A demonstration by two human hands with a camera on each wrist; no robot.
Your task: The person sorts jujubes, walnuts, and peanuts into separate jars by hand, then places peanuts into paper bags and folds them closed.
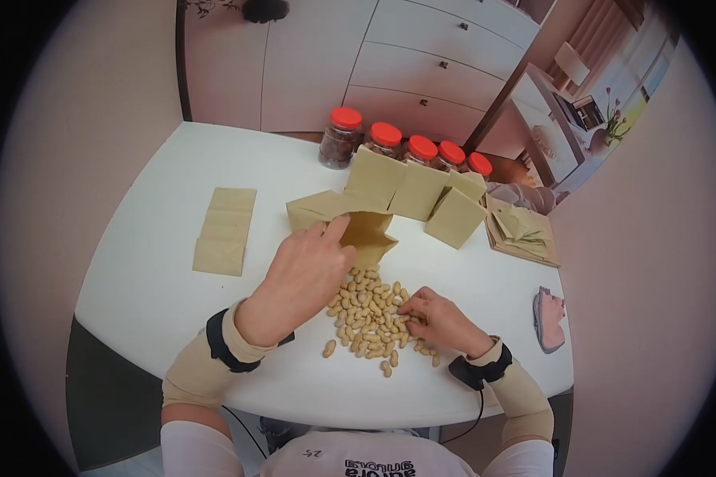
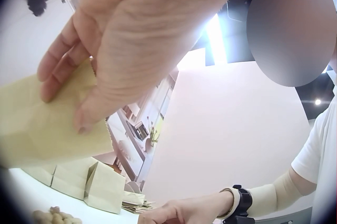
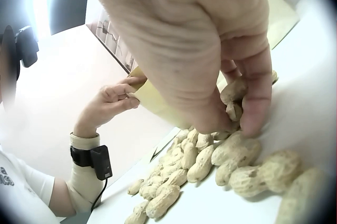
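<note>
A brown paper bag [image 1: 367, 236] lies tilted on the white table, its open mouth toward the peanuts. My left hand [image 1: 304, 266] grips it at the rim, fingers and thumb on the paper [image 2: 50, 124]. In front of the mouth spreads a loose heap of unshelled peanuts [image 1: 366, 310]. My right hand [image 1: 447, 324] is at the heap's right side. Seen from the right wrist, its thumb and fingers pinch peanuts [image 3: 233, 96] just above the others; how many is hidden by the fingers.
Several filled-out paper bags [image 1: 418, 191] stand behind the heap, before a row of jars with red lids [image 1: 385, 133]. One flat paper bag [image 1: 224, 232] lies at the left. A stack of folded bags [image 1: 523, 230] and a pink-and-grey cloth item [image 1: 549, 319] lie at the right.
</note>
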